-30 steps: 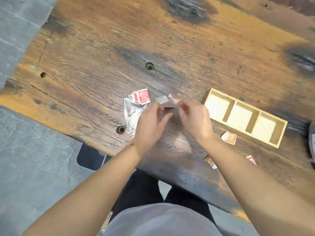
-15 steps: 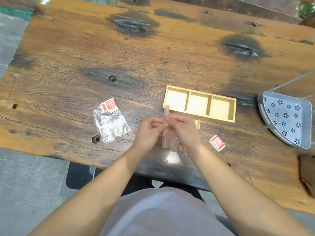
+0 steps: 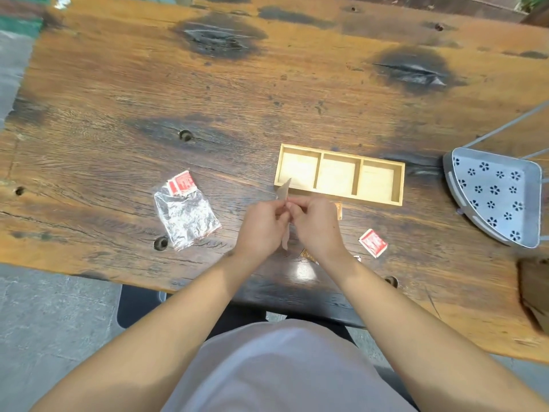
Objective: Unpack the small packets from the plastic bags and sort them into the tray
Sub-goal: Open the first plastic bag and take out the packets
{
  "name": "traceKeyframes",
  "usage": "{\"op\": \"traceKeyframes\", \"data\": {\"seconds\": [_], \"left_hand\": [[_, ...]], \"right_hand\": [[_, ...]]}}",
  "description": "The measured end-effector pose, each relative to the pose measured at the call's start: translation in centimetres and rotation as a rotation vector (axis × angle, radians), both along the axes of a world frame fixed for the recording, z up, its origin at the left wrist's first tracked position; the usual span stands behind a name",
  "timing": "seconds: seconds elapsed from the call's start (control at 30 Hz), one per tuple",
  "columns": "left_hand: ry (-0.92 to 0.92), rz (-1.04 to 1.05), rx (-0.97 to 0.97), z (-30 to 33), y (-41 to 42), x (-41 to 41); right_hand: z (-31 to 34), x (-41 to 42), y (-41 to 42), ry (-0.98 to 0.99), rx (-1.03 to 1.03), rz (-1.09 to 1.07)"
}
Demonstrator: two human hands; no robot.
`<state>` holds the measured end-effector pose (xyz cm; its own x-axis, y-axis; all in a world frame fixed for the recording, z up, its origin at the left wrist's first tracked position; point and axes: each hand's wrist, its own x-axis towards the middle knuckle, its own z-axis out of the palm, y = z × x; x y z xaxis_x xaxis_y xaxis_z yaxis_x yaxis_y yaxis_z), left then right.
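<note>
My left hand (image 3: 263,226) and my right hand (image 3: 315,223) meet just in front of the wooden tray (image 3: 399,182), both pinching a clear plastic bag (image 3: 283,190) held edge-on; what it holds is not visible. The tray has three compartments with nothing in them. A second plastic bag (image 3: 187,217) lies flat to the left with red packets (image 3: 181,183) sticking out of its top. One loose red packet (image 3: 372,242) lies right of my right hand. Brown packets (image 3: 338,210) show partly behind and below my right hand.
A grey metal corner shelf with flower cut-outs (image 3: 496,200) sits at the table's right edge. The wooden table (image 3: 208,99) has bolt holes near the left bag. A dark chair seat shows under the table's front edge.
The view has swung right and up, bringing the tray to the middle and the grey shelf into sight. My hands have turned the bag edge-on and hold it closer together.
</note>
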<state>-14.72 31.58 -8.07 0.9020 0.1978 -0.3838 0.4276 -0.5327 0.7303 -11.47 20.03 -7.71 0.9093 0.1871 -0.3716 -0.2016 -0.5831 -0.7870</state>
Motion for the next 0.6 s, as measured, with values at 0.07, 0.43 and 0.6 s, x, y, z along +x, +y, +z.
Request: {"op": "traceKeyframes", "data": {"seconds": [0.07,0.43,0.6], "left_hand": [[-0.003,0.005,-0.003,-0.1,-0.1,0.0],[-0.015,-0.014,0.016,-0.5,-0.7,-0.7],[-0.06,-0.06,0.106,-0.5,-0.6,-1.0]], "right_hand": [[-0.3,-0.1,0.0,0.0,0.018,-0.018],[-1.4,-0.9,-0.8,0.032,0.058,-0.077],[-1.0,-1.2,-0.8,0.008,0.052,-0.053]]}}
